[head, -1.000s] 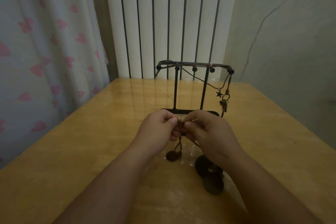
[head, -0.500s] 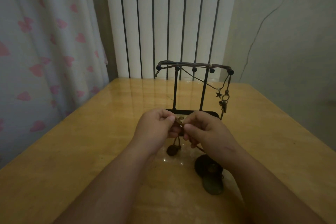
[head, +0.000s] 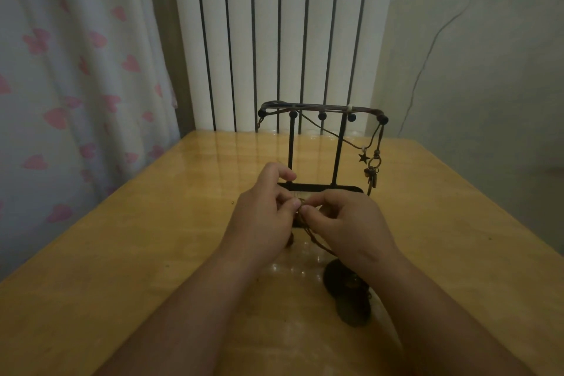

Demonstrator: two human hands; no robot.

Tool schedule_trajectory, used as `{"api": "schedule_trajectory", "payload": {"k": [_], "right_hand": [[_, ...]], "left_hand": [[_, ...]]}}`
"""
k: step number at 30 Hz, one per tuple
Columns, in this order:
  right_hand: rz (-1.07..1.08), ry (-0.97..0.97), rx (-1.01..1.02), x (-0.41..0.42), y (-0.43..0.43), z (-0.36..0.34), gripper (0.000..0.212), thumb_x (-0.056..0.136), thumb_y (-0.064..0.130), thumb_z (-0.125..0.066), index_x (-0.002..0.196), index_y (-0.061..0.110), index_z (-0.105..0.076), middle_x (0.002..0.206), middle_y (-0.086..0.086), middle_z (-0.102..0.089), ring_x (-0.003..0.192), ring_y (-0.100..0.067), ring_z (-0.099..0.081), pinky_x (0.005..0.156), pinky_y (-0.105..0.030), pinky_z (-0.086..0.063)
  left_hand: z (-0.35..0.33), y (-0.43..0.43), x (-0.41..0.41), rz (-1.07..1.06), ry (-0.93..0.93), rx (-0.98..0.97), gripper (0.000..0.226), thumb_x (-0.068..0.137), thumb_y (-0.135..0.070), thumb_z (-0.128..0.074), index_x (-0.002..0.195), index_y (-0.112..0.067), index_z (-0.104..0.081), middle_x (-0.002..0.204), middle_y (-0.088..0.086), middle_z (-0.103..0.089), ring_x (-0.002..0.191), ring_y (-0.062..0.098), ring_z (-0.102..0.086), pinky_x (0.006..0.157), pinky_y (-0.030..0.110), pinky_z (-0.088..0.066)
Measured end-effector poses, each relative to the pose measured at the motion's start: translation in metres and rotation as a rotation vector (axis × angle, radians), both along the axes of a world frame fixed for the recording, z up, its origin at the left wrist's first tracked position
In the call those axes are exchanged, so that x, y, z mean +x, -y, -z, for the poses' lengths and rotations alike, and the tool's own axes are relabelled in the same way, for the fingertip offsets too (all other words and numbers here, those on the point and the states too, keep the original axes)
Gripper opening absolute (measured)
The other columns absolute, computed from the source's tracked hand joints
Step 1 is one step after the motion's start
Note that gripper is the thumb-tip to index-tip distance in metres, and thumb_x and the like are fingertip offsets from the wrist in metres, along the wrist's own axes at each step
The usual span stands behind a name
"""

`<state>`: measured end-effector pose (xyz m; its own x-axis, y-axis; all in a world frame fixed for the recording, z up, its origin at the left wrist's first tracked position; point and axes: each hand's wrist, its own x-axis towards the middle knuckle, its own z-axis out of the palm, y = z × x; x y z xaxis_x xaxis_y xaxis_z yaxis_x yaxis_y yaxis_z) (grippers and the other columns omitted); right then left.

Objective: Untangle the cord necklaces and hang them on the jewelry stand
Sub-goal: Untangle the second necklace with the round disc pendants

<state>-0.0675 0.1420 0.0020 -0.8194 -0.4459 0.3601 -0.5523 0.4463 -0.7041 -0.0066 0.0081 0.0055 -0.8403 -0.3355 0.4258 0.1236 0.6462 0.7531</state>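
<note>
Cord necklaces (head: pixel 317 239) | thin brown tangle | L hand (head: pixel 262 217) + R hand (head: pixel 348 223) pinch

The tabletop (head: pixel 122 253) was a glossy honey-yellow wood. The jewelry stand (head: pixel 291 149) was black, with black ball tips. The cord (head: pixel 317 241) was brown, the round pendants (head: pixel 345 284) near black, and the star charm (head: pixel 363 157) dark. The curtain (head: pixel 76 70) was white with pink hearts, the slatted panel (head: pixel 265 40) white with dark vertical lines, and the wall (head: pixel 488 70) pale grey-green.
</note>
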Motion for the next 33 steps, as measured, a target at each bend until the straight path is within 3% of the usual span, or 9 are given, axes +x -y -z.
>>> {"api": "schedule_trajectory", "payload": {"k": [5, 11, 16, 18, 21, 24, 26, 30, 33], "right_hand": [[0.009, -0.025, -0.025, 0.002, 0.000, -0.002, 0.012, 0.090, 0.035, -0.060, 0.081, 0.041, -0.065, 0.070, 0.011, -0.066, 0.070, -0.001, -0.061, 0.062, -0.023, -0.054], [0.054, -0.177, 0.209, 0.006, 0.003, -0.006, 0.017, 0.095, 0.038, -0.052, 0.105, 0.031, -0.064, 0.076, 0.011, -0.060, 0.070, -0.005, -0.056, 0.065, -0.025, -0.051], [0.043, -0.188, 0.242, 0.006, 0.003, -0.008, 0.015, 0.096, 0.036, -0.049, 0.102, 0.029, -0.061, 0.074, 0.008, -0.060, 0.069, -0.007, -0.056, 0.068, -0.031, -0.054], [0.025, -0.115, 0.189, 0.005, 0.004, -0.006, 0.012, 0.095, 0.036, -0.051, 0.095, 0.028, -0.061, 0.073, 0.007, -0.060, 0.067, -0.007, -0.056, 0.067, -0.032, -0.054], [-0.034, 0.055, 0.017, 0.004, 0.004, -0.001, 0.016, 0.096, 0.031, -0.053, 0.083, 0.028, -0.061, 0.069, 0.007, -0.061, 0.063, -0.003, -0.058, 0.058, -0.022, -0.051], [-0.138, 0.251, -0.187, 0.008, 0.002, -0.005, 0.019, 0.097, 0.026, -0.052, 0.084, 0.023, -0.066, 0.071, 0.007, -0.064, 0.063, 0.001, -0.060, 0.055, -0.017, -0.048], [-0.211, 0.315, -0.288, 0.011, 0.001, -0.009, 0.019, 0.098, 0.024, -0.051, 0.088, 0.022, -0.067, 0.076, 0.006, -0.067, 0.067, 0.002, -0.063, 0.056, -0.013, -0.049], [-0.160, 0.173, -0.170, 0.012, 0.004, -0.009, 0.014, 0.095, 0.030, -0.053, 0.088, 0.030, -0.065, 0.084, 0.001, -0.070, 0.082, -0.016, -0.067, 0.077, -0.037, -0.059], [-0.110, 0.146, -0.114, 0.009, 0.002, -0.007, 0.012, 0.098, 0.029, -0.052, 0.091, 0.032, -0.062, 0.085, 0.005, -0.068, 0.080, -0.015, -0.066, 0.076, -0.037, -0.059]], "left_hand": [[0.002, -0.001, 0.000, 0.032, -0.022, 0.056, 0.033, 0.096, -0.011, -0.061, 0.115, -0.033, -0.046, 0.085, -0.008, -0.069, 0.081, -0.008, -0.063, 0.062, 0.004, -0.047], [0.004, 0.000, -0.001, 0.050, -0.034, 0.063, 0.034, 0.097, -0.013, -0.059, 0.116, -0.036, -0.044, 0.085, -0.008, -0.070, 0.081, -0.004, -0.065, 0.066, 0.012, -0.052], [0.004, 0.000, -0.001, 0.082, -0.023, 0.023, 0.041, 0.097, -0.009, -0.056, 0.117, -0.040, -0.038, 0.087, -0.008, -0.068, 0.083, -0.004, -0.064, 0.069, 0.011, -0.051], [0.005, 0.000, -0.001, 0.101, -0.017, 0.000, 0.042, 0.097, -0.008, -0.055, 0.118, -0.040, -0.037, 0.087, -0.008, -0.067, 0.083, -0.004, -0.064, 0.069, 0.011, -0.051], [0.005, 0.002, -0.003, 0.115, -0.021, 0.030, 0.040, 0.097, -0.007, -0.054, 0.117, -0.038, -0.039, 0.084, -0.006, -0.066, 0.083, 0.002, -0.065, 0.074, 0.019, -0.054], [0.007, 0.004, -0.003, 0.113, -0.009, 0.113, 0.035, 0.098, -0.007, -0.053, 0.115, -0.036, -0.042, 0.084, -0.002, -0.068, 0.083, 0.007, -0.068, 0.076, 0.027, -0.057], [0.007, 0.004, -0.003, 0.115, 0.015, 0.156, 0.029, 0.099, -0.009, -0.053, 0.109, -0.035, -0.045, 0.084, -0.002, -0.069, 0.080, 0.007, -0.068, 0.071, 0.025, -0.053], [0.004, 0.005, -0.003, 0.062, -0.030, 0.255, 0.023, 0.097, -0.008, -0.055, 0.094, -0.030, -0.056, 0.084, -0.002, -0.065, 0.075, 0.007, -0.064, 0.068, 0.026, -0.051], [0.000, 0.006, -0.001, 0.053, -0.066, 0.284, 0.023, 0.093, -0.004, -0.056, 0.082, -0.024, -0.062, 0.078, -0.002, -0.061, 0.071, 0.006, -0.058, 0.065, 0.024, -0.045]]}}
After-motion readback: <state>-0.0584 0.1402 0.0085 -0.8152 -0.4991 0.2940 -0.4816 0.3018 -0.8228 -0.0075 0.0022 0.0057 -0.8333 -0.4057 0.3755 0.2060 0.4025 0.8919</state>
